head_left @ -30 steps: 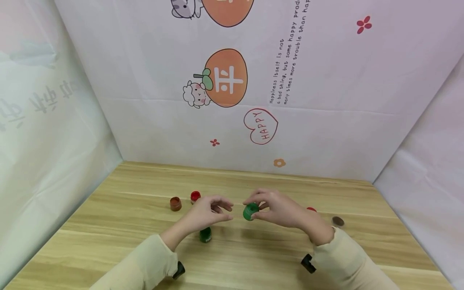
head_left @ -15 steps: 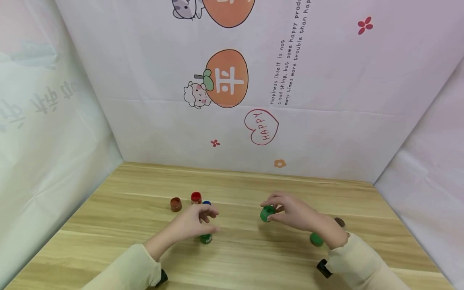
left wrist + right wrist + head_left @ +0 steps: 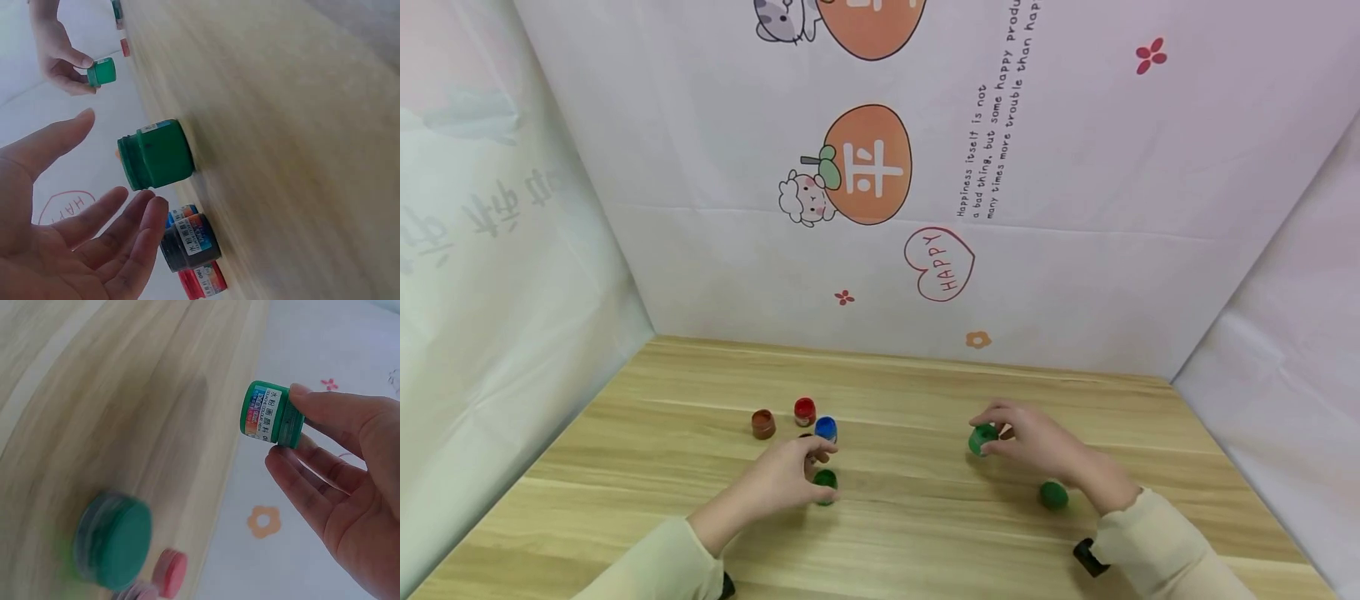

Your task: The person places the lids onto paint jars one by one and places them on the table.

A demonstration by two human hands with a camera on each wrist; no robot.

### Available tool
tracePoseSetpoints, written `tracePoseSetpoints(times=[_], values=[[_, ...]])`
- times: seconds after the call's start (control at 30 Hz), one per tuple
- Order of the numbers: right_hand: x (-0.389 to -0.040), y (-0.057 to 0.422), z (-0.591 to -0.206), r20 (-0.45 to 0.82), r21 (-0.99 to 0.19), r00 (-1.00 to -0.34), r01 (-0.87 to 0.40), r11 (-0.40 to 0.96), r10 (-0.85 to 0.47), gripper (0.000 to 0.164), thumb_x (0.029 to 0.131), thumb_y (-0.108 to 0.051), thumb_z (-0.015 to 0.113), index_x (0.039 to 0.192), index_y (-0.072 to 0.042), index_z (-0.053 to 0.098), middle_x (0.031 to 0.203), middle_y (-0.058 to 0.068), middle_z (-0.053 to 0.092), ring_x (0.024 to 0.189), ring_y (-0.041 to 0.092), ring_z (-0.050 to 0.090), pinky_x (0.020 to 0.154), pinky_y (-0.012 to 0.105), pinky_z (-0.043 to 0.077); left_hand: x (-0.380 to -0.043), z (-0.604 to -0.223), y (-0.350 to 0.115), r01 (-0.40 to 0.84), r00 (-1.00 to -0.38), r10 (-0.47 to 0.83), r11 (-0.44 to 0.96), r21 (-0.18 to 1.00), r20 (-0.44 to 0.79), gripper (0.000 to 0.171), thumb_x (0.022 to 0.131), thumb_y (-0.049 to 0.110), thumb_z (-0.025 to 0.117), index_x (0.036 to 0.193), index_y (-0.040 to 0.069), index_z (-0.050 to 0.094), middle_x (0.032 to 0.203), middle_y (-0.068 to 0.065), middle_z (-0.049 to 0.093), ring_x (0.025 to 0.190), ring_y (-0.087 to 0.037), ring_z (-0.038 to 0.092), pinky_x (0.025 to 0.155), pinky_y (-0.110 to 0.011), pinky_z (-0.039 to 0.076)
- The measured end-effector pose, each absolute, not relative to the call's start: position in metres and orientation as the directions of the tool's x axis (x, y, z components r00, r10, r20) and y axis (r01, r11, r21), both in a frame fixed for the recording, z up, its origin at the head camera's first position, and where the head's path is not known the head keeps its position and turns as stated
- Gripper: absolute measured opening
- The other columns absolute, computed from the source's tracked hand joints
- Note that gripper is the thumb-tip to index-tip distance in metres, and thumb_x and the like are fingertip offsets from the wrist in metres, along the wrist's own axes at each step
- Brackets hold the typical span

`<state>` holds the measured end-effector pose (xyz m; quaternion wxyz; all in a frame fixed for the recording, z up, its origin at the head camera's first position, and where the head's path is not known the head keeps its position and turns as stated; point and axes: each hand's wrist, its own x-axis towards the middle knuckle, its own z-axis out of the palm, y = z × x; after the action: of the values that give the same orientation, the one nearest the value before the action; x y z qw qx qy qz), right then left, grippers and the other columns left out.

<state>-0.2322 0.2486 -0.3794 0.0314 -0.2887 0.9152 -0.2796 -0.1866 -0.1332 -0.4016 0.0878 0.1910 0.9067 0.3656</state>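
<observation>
In the head view my right hand [image 3: 1030,442] pinches a small bright green paint jar [image 3: 982,439] above the table. The right wrist view shows that green paint jar [image 3: 265,412] tilted and labelled, thumb and fingertips at its neck. My left hand [image 3: 771,483] is by a dark green paint jar [image 3: 826,483] on the table. From the left wrist, this dark green jar [image 3: 159,156] stands between the spread thumb and fingers, with a gap to the thumb; whether a fingertip touches it I cannot tell. Its mouth is uncovered.
Open brown [image 3: 763,423], red [image 3: 805,411] and blue [image 3: 826,428] paint jars stand beyond my left hand. A black jar [image 3: 192,240] is mostly hidden by that hand in the head view. Near my right forearm lie a green lid [image 3: 1053,497] and a red lid [image 3: 169,573].
My right hand has moved right with the bright green paint jar. My left hand has moved left and back to the dark green jar, uncovering the blue jar.
</observation>
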Motion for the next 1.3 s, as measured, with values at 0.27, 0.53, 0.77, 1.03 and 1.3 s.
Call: tracePoseSetpoints(times=[0.27,0.53,0.77,1.03,1.3], values=[[-0.241,0.262,-0.389,0.094,-0.477,-0.831,-0.521,0.708,-0.548,0.033,0.093,-0.009,0.077,0.124,0.001,0.071,0.113,0.005,0.067,0.094,0.019,0.063,0.077,0.031,0.056,-0.189,-0.408,-0.136,0.293,-0.895,0.444,0.668,0.684,-0.051,0.063,0.076,0.016,0.092,0.130,-0.001,0.065,0.115,-0.010,0.069,0.095,-0.020,0.063,0.087,-0.048,0.054],[-0.244,0.270,-0.395,0.080,-0.486,-0.844,-0.498,0.719,-0.530,0.033,0.090,-0.006,0.078,0.121,0.002,0.072,0.110,0.007,0.067,0.094,0.022,0.063,0.077,0.033,0.056,-0.197,-0.411,-0.137,0.302,-0.876,0.477,0.663,0.685,-0.076,0.057,0.072,0.006,0.093,0.123,-0.003,0.068,0.105,-0.007,0.068,0.091,-0.020,0.063,0.084,-0.045,0.055],[-0.244,0.270,-0.396,0.077,-0.482,-0.849,-0.491,0.725,-0.523,0.032,0.090,-0.006,0.078,0.121,0.002,0.072,0.111,0.008,0.067,0.095,0.023,0.063,0.077,0.033,0.056,-0.201,-0.410,-0.134,0.309,-0.870,0.487,0.663,0.681,-0.079,0.048,0.071,-0.002,0.091,0.115,0.000,0.071,0.105,-0.007,0.068,0.091,-0.021,0.062,0.083,-0.047,0.055],[-0.244,0.269,-0.398,0.089,-0.464,-0.843,-0.506,0.727,-0.530,0.032,0.090,-0.006,0.078,0.121,0.001,0.072,0.112,0.007,0.066,0.094,0.021,0.064,0.077,0.032,0.056,-0.200,-0.408,-0.133,0.307,-0.871,0.484,0.670,0.676,-0.083,0.039,0.070,-0.009,0.087,0.103,0.005,0.072,0.105,-0.008,0.068,0.095,-0.023,0.061,0.084,-0.049,0.054],[-0.243,0.270,-0.400,0.102,-0.434,-0.824,-0.540,0.721,-0.557,0.034,0.091,-0.006,0.078,0.122,0.002,0.070,0.111,0.007,0.065,0.091,0.018,0.062,0.074,0.029,0.055,-0.200,-0.406,-0.131,0.302,-0.876,0.474,0.680,0.668,-0.087,0.036,0.072,-0.006,0.088,0.102,0.006,0.072,0.101,-0.005,0.067,0.091,-0.020,0.059,0.082,-0.047,0.053]])
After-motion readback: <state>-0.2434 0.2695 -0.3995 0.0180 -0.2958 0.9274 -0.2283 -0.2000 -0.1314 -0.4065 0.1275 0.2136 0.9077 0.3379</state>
